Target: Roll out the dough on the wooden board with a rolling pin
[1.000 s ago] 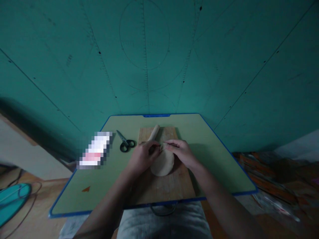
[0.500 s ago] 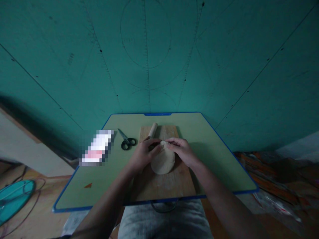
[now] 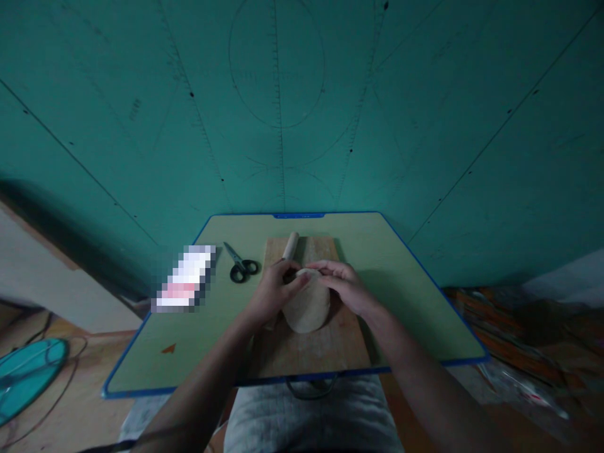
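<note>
A flat, pale round of dough (image 3: 307,308) is held over the wooden board (image 3: 325,352), its far edge between my hands. My left hand (image 3: 278,288) pinches the dough's upper left edge, thumb on top and fingers curled behind. At the upper right edge, my right hand (image 3: 342,280) grips the dough with its fingers bent over the far side. Beyond my left hand a wooden rolling pin (image 3: 291,245) lies on the board, its near end hidden by that hand.
Black-handled scissors (image 3: 241,264) lie on the table (image 3: 406,302) left of the board. Farther left is a blurred-out flat object (image 3: 186,277), and nearer me a small orange scrap (image 3: 168,348). A green wall (image 3: 302,151) rises behind the table's far edge.
The dough has shifted slightly left and its near edge sits a little lower. My left thumb has moved along the dough's upper edge; both hands still grip it.
</note>
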The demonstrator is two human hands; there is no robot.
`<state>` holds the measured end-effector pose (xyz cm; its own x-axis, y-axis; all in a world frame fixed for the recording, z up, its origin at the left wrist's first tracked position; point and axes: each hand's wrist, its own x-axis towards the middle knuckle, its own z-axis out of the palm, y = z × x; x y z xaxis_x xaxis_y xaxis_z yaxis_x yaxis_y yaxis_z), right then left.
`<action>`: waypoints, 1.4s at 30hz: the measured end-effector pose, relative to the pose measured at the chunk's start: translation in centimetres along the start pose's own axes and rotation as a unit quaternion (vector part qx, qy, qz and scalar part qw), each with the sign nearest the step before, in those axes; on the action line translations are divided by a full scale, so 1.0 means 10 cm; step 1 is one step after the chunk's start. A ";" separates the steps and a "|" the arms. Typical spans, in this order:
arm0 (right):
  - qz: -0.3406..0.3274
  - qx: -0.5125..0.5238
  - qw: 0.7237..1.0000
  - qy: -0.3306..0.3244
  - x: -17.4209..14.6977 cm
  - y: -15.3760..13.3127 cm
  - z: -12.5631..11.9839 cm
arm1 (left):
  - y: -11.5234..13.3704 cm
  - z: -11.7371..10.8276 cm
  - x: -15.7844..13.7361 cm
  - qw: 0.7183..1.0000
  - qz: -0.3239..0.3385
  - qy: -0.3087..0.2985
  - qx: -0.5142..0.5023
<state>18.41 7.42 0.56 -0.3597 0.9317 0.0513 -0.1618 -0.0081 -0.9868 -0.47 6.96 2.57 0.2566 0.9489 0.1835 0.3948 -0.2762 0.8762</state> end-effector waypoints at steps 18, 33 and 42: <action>0.000 0.033 0.999 -0.010 0.01 0.02 0.00 | -0.01 0.03 -0.02 0.996 -0.034 0.053 -0.063; 0.012 0.095 0.974 0.207 0.07 -0.01 -0.03 | -0.12 0.05 -0.05 0.998 0.060 0.017 0.022; 0.005 0.094 0.975 0.201 0.07 -0.02 -0.04 | -0.09 0.03 -0.04 0.998 0.053 0.013 0.037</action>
<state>18.53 8.20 0.74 0.0207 0.9980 -0.0604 -0.3385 -0.0498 -0.9396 -0.65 6.79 1.61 0.2787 0.9169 0.2855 0.4308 -0.3851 0.8162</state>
